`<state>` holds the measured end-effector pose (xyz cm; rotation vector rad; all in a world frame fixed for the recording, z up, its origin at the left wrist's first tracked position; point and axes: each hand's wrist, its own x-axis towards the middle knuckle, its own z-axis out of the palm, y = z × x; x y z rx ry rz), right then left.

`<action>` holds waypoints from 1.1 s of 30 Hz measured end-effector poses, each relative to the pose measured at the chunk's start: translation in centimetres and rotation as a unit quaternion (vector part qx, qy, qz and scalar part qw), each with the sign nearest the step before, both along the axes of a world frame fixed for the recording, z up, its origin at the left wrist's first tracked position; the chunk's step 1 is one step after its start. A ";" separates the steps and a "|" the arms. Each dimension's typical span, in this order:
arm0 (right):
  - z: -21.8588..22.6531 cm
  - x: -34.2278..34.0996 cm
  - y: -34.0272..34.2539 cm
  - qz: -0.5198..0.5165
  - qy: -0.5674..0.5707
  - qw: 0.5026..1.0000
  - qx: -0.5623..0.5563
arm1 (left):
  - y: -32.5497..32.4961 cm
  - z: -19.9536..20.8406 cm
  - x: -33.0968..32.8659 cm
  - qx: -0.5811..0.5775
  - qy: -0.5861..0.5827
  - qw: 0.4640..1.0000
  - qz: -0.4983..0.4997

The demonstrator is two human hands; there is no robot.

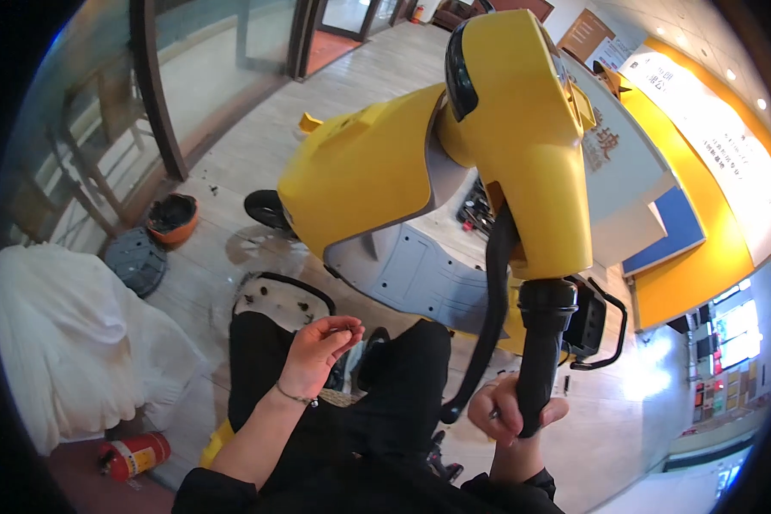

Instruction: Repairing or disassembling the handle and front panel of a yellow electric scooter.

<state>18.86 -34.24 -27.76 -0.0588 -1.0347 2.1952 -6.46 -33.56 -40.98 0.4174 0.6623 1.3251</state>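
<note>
A yellow electric scooter [522,111] stands in front of me, its handlebar reaching toward me on the right. My right hand [514,411] is wrapped round the lower end of the black handlebar grip [540,360]. A small dark tip shows between its fingers, too small to name. The black brake lever [493,300] hangs just left of the grip, apart from my fingers. Above my lap, my left hand [321,347] is closed with thumb and fingertips together. What it holds, if anything, I cannot make out. A bracelet circles that wrist.
White cloth [77,334] lies heaped at the left, above a red fire extinguisher [137,454]. Beyond it are an orange bucket-shaped container [173,218] and a round grey lid-like piece [135,261]. A black-rimmed tray [278,300] with small parts sits by my knee.
</note>
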 end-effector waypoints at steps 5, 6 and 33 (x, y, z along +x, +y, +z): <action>-0.7 3.9 0.0 -0.066 -0.017 0.997 -0.021 | -0.2 1.7 0.3 0.005 -0.018 0.998 -0.052; -0.8 4.2 -0.2 -0.072 -0.031 0.997 -0.023 | 0.0 1.7 0.4 -0.001 -0.005 0.998 -0.064; -1.3 -10.7 0.3 -0.453 -0.348 0.790 0.223 | 3.8 10.5 0.1 0.062 -0.117 0.981 -0.139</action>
